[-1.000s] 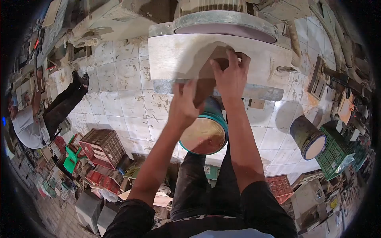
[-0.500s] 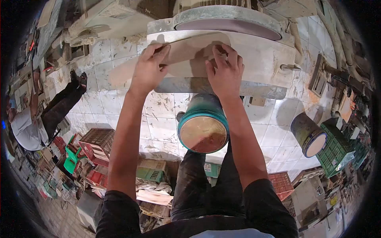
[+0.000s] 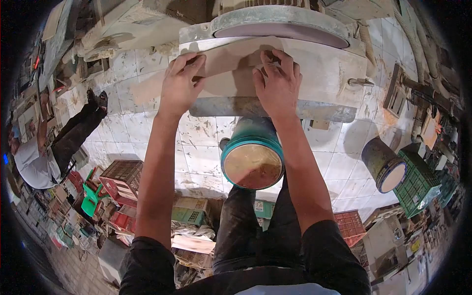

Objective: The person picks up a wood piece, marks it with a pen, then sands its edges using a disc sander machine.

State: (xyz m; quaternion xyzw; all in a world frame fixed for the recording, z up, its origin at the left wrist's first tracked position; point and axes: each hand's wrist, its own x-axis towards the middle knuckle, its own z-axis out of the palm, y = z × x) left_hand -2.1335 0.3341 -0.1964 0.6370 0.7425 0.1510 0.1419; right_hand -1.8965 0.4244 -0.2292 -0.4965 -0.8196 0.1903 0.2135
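Note:
A thin, flat, curved piece of wood (image 3: 227, 58) lies on the pale work table (image 3: 322, 73) of a disc sander, its upper edge near the sanding disc (image 3: 280, 35). My left hand (image 3: 181, 86) is closed on the left part of the wood, fingers bent over it and thumb pointing right. Farther right, my right hand (image 3: 279, 86) grips the same piece with curled fingers pressed down near its right end. The wood's left end sticks out past the table. Shadows from my hands fall across it, and some fingertips are hard to make out.
Below the table stands a green bucket-like drum (image 3: 253, 164) between my arms. Another drum (image 3: 384, 164) and a green crate (image 3: 415, 182) are at right. Crates (image 3: 123, 179) stand at left. A seated person (image 3: 39, 160) is at far left. A metal handle (image 3: 360, 82) projects from the table's right side.
The wood has shifted slightly left and up toward the disc, with both hands moving along with it. The camera view has also moved a little.

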